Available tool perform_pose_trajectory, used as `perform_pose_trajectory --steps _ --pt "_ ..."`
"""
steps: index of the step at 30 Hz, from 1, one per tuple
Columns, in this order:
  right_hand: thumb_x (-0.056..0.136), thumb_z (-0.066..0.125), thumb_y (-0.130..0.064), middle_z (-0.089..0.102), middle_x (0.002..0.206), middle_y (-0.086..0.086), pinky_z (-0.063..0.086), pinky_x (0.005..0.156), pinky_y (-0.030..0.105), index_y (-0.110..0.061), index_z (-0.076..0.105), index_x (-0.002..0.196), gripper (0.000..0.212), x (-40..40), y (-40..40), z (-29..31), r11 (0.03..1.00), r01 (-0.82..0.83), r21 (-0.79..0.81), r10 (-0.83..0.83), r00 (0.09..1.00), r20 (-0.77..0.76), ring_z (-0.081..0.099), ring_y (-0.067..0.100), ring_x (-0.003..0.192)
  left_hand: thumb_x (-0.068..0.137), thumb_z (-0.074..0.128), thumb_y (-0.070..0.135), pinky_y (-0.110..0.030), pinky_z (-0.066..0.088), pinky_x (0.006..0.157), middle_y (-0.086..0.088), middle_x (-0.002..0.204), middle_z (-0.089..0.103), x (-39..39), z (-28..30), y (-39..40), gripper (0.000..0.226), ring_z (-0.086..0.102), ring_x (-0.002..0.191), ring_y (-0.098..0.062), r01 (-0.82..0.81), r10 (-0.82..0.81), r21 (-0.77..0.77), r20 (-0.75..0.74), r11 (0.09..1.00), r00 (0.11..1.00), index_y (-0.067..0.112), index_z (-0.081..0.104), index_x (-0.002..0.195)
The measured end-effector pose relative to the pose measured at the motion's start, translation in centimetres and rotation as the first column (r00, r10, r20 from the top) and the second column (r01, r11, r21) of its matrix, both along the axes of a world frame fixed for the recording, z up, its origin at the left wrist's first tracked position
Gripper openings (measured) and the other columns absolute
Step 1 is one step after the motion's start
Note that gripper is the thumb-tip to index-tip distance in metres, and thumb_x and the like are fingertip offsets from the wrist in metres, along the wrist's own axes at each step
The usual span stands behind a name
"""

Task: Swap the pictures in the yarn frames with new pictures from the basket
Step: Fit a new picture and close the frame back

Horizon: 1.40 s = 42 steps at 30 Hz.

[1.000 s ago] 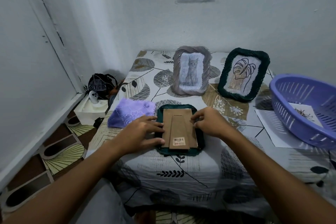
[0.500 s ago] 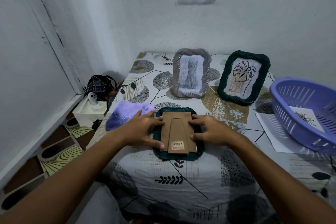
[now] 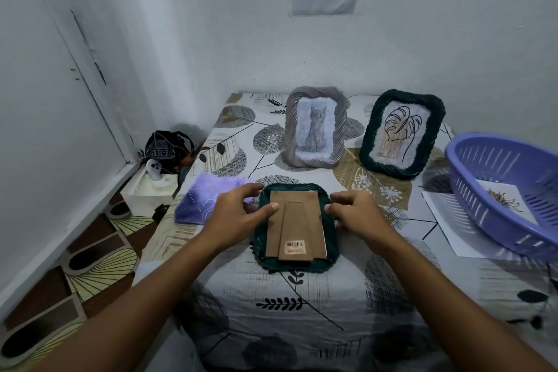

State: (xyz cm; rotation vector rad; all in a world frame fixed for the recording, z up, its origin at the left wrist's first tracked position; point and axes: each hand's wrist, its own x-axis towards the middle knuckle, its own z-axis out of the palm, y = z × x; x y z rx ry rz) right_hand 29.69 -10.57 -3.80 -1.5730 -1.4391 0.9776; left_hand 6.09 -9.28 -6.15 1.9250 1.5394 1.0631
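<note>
A dark green yarn frame (image 3: 302,266) lies face down near the table's front edge. Its brown cardboard back (image 3: 297,220), with a folded stand and a barcode sticker, faces up. My left hand (image 3: 234,211) grips the frame's upper left edge, thumb on the cardboard. My right hand (image 3: 353,211) holds the right edge with curled fingers. Behind stand a grey yarn frame (image 3: 291,130) with a cat picture and a second green yarn frame (image 3: 370,136) with a leaf drawing. The purple basket (image 3: 483,199) at the right holds a picture (image 3: 504,199).
A purple cloth (image 3: 202,199) lies just left of the face-down frame. A white sheet (image 3: 444,220) lies partly under the basket. On the floor to the left sit a white box (image 3: 148,193) and a dark bag (image 3: 164,148). Walls close in behind and at the left.
My right hand slid from the cardboard's top right to the frame's right edge. My left hand shifted up along the left edge. The frame stays flat.
</note>
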Motion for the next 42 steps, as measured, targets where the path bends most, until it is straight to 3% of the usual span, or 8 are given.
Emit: perform_pose_trajectory --steps 5,9,14,17,21,27,34,42 --pt "0.085 0.066 -0.004 0.067 0.093 0.004 0.055 0.080 0.043 -0.001 0.064 0.116 0.031 1.7 0.3 -0.6 0.999 0.034 -0.041 -0.034 0.999 0.004 0.060 0.018 0.083 0.076 0.076 0.039 -0.021 0.055 0.075 -0.001 0.114 0.065 1.3 0.0 0.0 0.055 0.066 0.085 -0.001 0.023 -0.020 -0.049 0.062 0.999 0.998 0.015 0.062 0.124" --pt "0.086 0.067 -0.008 0.064 0.116 0.013 0.056 0.072 0.035 -0.003 0.058 0.127 0.042 3.2 0.2 -1.4 0.996 0.051 -0.071 -0.050 0.999 0.017 0.060 0.021 0.093 0.079 0.076 0.034 -0.009 0.051 0.068 0.002 0.104 0.067 2.3 -0.3 0.0 0.041 0.064 0.080 0.005 0.038 -0.035 -0.041 0.060 0.998 0.998 0.014 0.066 0.113" --pt "0.086 0.066 -0.006 0.065 0.114 0.010 0.050 0.074 0.029 -0.006 0.060 0.123 0.038 4.0 0.4 -1.7 0.997 0.048 -0.052 -0.046 0.998 0.048 0.061 0.020 0.097 0.081 0.075 0.026 -0.014 0.053 0.068 0.003 0.098 0.068 2.6 -0.5 0.8 0.031 0.065 0.077 0.001 0.027 -0.026 -0.032 0.035 0.999 0.999 0.013 0.069 0.108" --pt "0.085 0.065 -0.003 0.066 0.109 0.008 0.048 0.071 0.022 -0.008 0.064 0.119 0.035 4.1 1.4 -1.5 0.999 0.033 -0.002 -0.032 0.990 0.135 0.060 0.016 0.093 0.083 0.073 0.018 -0.003 0.043 0.064 0.001 0.092 0.071 2.5 -0.2 2.1 0.022 0.062 0.074 0.002 0.033 -0.033 -0.007 -0.042 0.999 0.999 0.011 0.072 0.103" --pt "0.085 0.065 -0.002 0.067 0.112 0.008 0.048 0.084 0.030 -0.010 0.067 0.116 0.032 4.3 3.5 -1.1 0.999 -0.032 0.042 0.019 0.957 0.288 0.059 0.018 0.098 0.083 0.070 0.010 -0.010 0.041 0.064 -0.002 0.086 0.073 2.7 0.5 4.2 0.019 0.060 0.067 -0.003 0.092 -0.101 -0.058 -0.190 0.994 0.977 0.010 0.075 0.101" --pt "0.087 0.062 0.000 0.070 0.111 0.008 0.045 0.081 0.025 -0.008 0.069 0.113 0.028 4.2 5.5 -0.4 0.984 -0.175 -0.013 0.163 0.881 0.445 0.058 0.011 0.092 0.078 0.072 0.003 -0.009 0.044 0.067 -0.006 0.093 0.074 3.3 0.9 6.7 0.020 0.063 0.076 -0.012 0.184 -0.210 -0.110 -0.312 0.977 0.927 0.009 0.077 0.097" --pt "0.083 0.070 -0.005 0.071 0.103 0.003 0.045 0.076 0.022 -0.013 0.073 0.106 0.024 4.8 6.8 0.1 0.973 -0.223 -0.067 0.228 0.852 0.471 0.060 0.009 0.086 0.076 0.075 0.001 0.003 0.036 0.061 -0.009 0.094 0.073 3.4 1.5 8.1 0.020 0.059 0.073 -0.008 0.222 -0.270 -0.170 -0.354 0.960 0.895 0.006 0.076 0.095" --pt "0.079 0.074 -0.006 0.072 0.097 0.000 0.049 0.082 0.024 -0.013 0.075 0.101 0.023 5.2 7.4 0.4 0.962 -0.256 -0.096 0.271 0.842 0.466 0.061 0.005 0.084 0.075 0.079 0.005 0.001 0.037 0.061 -0.008 0.092 0.074 3.1 1.5 9.0 0.022 0.061 0.072 -0.005 0.250 -0.312 -0.219 -0.326 0.943 0.892 0.007 0.076 0.096"
